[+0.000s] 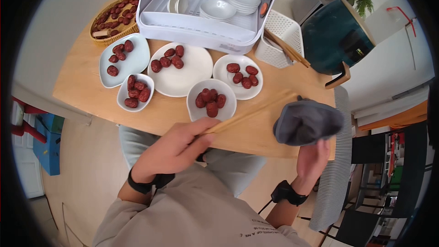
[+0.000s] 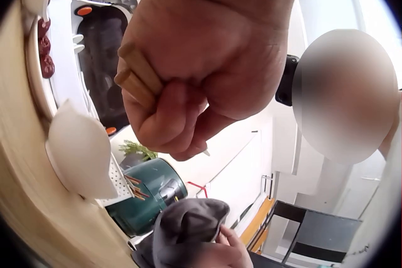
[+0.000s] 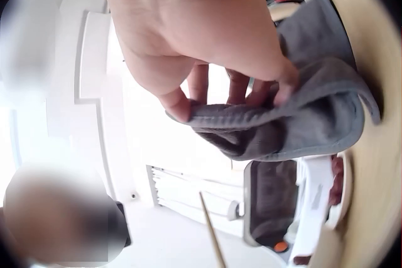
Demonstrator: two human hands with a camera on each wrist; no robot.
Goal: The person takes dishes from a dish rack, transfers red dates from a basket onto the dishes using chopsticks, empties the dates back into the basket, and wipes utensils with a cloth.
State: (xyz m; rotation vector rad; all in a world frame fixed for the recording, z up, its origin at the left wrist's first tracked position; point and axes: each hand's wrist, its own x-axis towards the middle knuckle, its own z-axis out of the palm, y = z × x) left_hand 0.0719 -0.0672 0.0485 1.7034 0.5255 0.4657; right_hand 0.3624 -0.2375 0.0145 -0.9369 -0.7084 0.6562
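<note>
My left hand grips a pair of wooden chopsticks, which slant up to the right over the table. In the left wrist view the thick ends of the chopsticks stick out of the curled fingers. A dark grey cloth hangs bunched in my right hand, at the table's front right edge. The right wrist view has its thumb and fingers pinching the hem of the cloth. Closest to the left hand stands a white bowl with several red dates in it.
Farther back are a small square bowl, a pale blue plate, a large white plate and a smaller plate, all with dates. Behind stand a date basket, a dish rack, a white holder and a green pot.
</note>
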